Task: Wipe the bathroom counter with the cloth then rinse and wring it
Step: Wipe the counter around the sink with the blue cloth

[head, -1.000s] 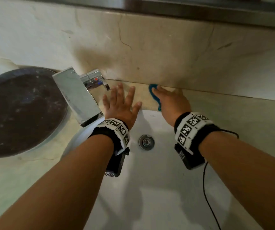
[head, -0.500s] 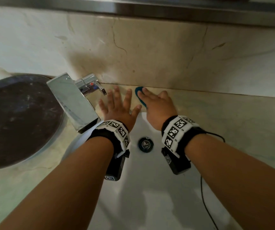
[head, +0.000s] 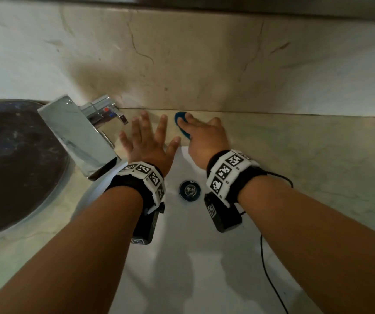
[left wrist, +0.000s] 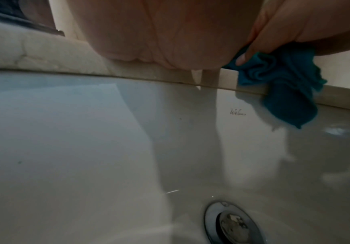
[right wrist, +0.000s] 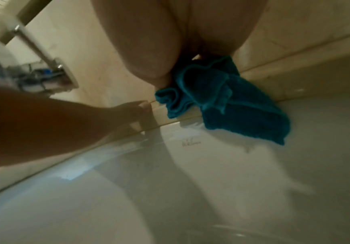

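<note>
A teal cloth (head: 180, 123) (left wrist: 285, 85) (right wrist: 232, 102) lies bunched on the beige stone counter (head: 295, 143), on the strip behind the white sink (head: 193, 257). One corner hangs over the sink's rim. My right hand (head: 204, 134) (left wrist: 295, 21) lies flat on the cloth and presses it down, hiding most of it in the head view. My left hand (head: 145, 141) (right wrist: 132, 107) rests flat on the counter with fingers spread, between the chrome faucet (head: 80, 137) and the cloth. It holds nothing.
A dark round basin (head: 12, 166) sits on the counter at the left, beside the faucet. The sink drain (head: 189, 191) lies between my wrists. A marble backsplash (head: 204, 64) rises right behind the hands. A black cable (head: 270, 279) hangs from my right wrist.
My right hand has slid the cloth left along the back strip, closer to my left hand. The left hand has stayed flat in place.
</note>
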`<state>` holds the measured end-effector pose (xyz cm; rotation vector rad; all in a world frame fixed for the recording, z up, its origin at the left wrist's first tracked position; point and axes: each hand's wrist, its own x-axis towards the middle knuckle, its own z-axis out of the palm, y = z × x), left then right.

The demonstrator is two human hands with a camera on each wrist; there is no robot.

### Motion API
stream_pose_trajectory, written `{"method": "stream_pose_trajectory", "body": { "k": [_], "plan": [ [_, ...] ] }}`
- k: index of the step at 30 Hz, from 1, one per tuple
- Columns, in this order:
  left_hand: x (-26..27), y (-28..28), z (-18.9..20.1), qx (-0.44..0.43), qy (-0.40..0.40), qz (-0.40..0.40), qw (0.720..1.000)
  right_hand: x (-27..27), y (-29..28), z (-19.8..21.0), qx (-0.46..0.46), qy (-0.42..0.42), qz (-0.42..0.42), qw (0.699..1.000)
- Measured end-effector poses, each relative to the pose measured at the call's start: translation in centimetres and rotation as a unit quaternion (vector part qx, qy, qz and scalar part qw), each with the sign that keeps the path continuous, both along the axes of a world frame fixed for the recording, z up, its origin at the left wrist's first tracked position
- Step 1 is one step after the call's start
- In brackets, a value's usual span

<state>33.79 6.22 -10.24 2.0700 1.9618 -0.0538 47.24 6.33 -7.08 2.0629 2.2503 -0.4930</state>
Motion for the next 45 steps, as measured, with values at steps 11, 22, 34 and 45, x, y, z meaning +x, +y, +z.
{"method": "stream_pose_trajectory", "body": {
  "k": [11, 22, 34, 45],
  "plan": [
    [-0.1, 0.1, -0.3, 0.017, -0.002, -0.004, 1.000, 4.0, -2.0, 0.8, -0.029, -0.008, -0.137, 0.990],
    [-0.2, 0.0, -0.2, 0.020, 0.010, -0.004, 1.000, 0.7, -0.6, -0.1, 0.025, 0.012, -0.030, 0.999],
    [-0.2, 0.0, 1.0, -0.026, 0.017, -0.027, 0.999, 6.4, -2.5, -0.7, -0.050, -0.057, -0.184, 0.980],
    [5.3, 0.4, 0.9, -0.032, 0.032, -0.102, 0.994, 2.8, -1.5, 0.1, -0.002, 0.006, -0.073, 0.997]
  ]
}}
